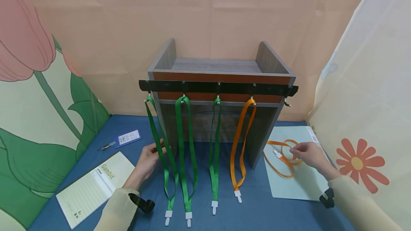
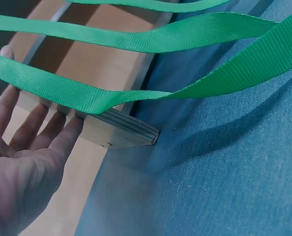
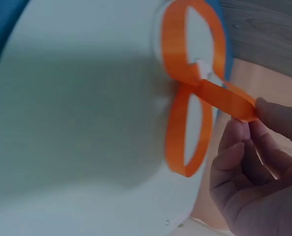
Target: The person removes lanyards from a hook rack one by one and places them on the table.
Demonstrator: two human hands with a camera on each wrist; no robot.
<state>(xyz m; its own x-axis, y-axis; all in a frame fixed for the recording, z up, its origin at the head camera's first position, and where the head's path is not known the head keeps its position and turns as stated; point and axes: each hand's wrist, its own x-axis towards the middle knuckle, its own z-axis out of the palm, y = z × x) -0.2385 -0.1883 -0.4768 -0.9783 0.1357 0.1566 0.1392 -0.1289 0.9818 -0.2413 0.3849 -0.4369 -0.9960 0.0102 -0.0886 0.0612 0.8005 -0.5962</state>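
Observation:
My right hand (image 1: 309,154) pinches the strap of an orange lanyard (image 3: 229,102) between thumb and fingers. Its loops and white clip lie over a pale blue board (image 1: 279,190). My left hand (image 1: 148,161) reaches behind the leftmost green lanyard (image 1: 156,134), its lightly bent fingers (image 2: 70,132) touching the side panel of a grey wooden shelf (image 1: 221,67). From a black hook rail (image 1: 202,87) across the shelf front hang several green lanyards and another orange lanyard (image 1: 237,145), white clips downward. The rail's rightmost hook (image 1: 287,102) carries no lanyard.
On the blue cloth (image 1: 250,216) at left lies a cream notepad (image 1: 93,191). Behind it is a blue tag (image 1: 128,138) with a metal clasp. A peach backdrop (image 1: 218,17) stands behind the shelf, and a flower-printed curtain (image 1: 363,117) borders the right side.

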